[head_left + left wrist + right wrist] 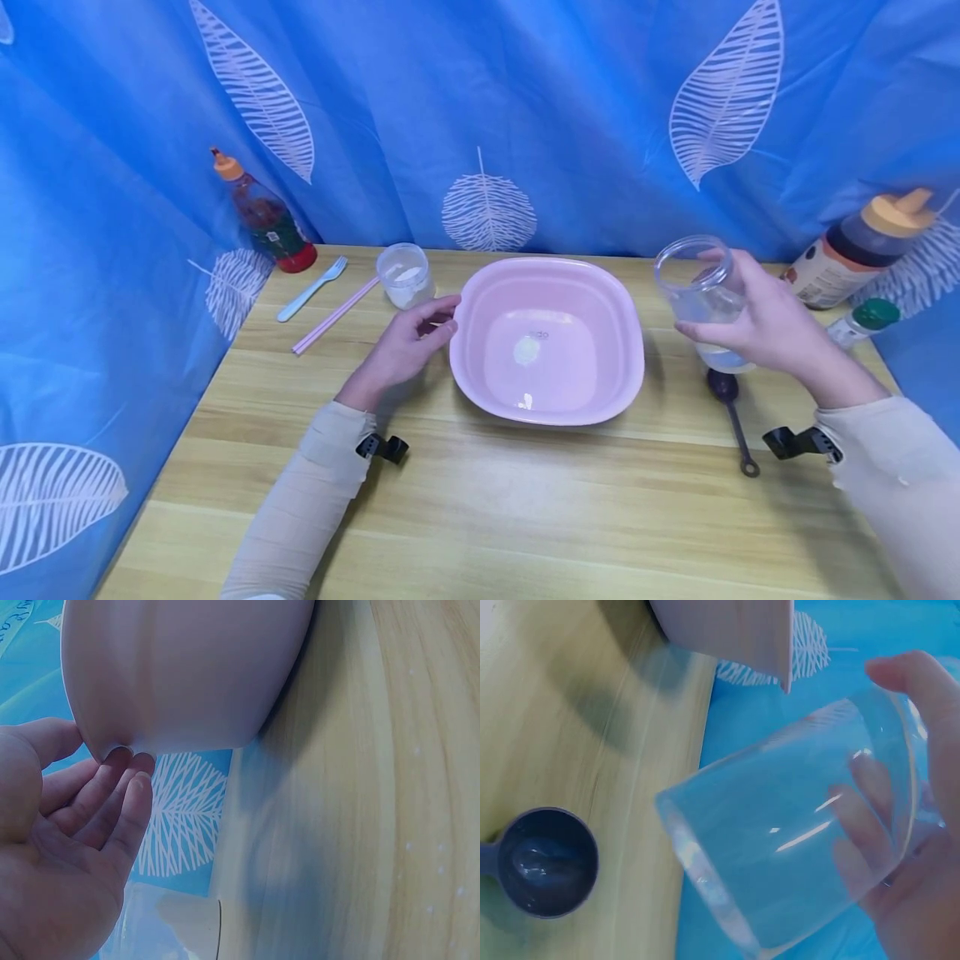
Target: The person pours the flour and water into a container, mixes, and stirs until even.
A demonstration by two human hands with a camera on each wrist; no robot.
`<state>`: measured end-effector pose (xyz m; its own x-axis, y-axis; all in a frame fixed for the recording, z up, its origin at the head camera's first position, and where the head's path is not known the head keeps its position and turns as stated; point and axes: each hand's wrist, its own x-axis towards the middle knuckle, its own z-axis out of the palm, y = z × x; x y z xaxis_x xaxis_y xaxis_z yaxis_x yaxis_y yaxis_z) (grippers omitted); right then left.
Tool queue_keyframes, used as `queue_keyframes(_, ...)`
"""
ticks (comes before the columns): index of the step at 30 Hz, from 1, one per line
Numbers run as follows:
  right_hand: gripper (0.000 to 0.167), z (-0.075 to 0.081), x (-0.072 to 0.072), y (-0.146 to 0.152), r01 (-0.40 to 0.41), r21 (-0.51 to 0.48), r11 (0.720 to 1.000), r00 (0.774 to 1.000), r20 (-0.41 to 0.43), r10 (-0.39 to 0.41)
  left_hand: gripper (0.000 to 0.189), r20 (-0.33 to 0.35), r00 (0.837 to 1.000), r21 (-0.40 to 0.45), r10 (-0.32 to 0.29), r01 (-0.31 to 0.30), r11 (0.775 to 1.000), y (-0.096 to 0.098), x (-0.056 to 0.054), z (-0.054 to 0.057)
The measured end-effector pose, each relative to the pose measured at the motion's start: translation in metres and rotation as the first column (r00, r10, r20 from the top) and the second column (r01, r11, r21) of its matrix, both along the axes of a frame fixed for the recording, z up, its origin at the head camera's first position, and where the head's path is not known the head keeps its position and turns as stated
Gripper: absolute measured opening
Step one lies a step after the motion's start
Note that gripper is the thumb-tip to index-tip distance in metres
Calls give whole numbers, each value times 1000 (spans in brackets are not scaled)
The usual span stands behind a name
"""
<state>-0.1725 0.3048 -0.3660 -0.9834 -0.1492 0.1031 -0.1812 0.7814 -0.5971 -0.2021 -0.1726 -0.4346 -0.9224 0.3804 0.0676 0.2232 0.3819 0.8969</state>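
Note:
A pink plastic basin stands upright on the table, with a whitish patch on its floor. My left hand is at its left rim, thumb and fingertips pinching the edge, as the left wrist view shows the basin wall from outside. To the right of the basin, my right hand grips a clear plastic cup near its top. In the right wrist view the cup looks see-through and its base points toward the table. A dark measuring spoon lies just below it.
Left of the basin are a small clear jar of white powder, pink chopsticks, a light-blue fork and a red sauce bottle. A dark sauce bottle and a green-capped shaker stand behind the right arm. A blue curtain borders the table.

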Motion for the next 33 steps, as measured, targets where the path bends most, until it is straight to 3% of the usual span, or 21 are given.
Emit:
queue_keyframes(4, 97, -5, -2, 11, 103, -148, 984, 994, -27, -108, 47, 0, 1000, -5, 2, -2, 1000, 0, 0, 2)
queue_keyframes(8, 92, -11, -5, 21, 184, -273, 944, 976, -60, -207, 47, -1, 1000, 0, -5, 5, 1000, 1, -1, 4)
queue_keyframes(11, 89, -14, -7, 27, 235, -336, 912, 964, -38, -262, 47, 2, 1000, 1, -4, 4, 1000, 1, 0, 4)
queue_keyframes(18, 89, -22, -5, 33, 350, -395, 849, 931, 46, -362, 47, 19, 1000, -18, 9, -8, 1000, 2, 1, 4)
queue_keyframes(26, 92, -31, -12, 38, 495, -471, 730, 859, 141, -492, 47, 20, 1000, -27, 10, -9, 1000, 1, 1, 2)
queue_keyframes(29, 95, -36, -16, 40, 535, -474, 699, 835, 170, -524, 47, 17, 1000, -22, 10, -10, 1000, 1, 2, 3)
queue_keyframes(33, 97, -43, -22, 42, 552, -503, 665, 821, 188, -539, 47, 10, 1000, -15, 7, -7, 1000, 0, 3, 3)
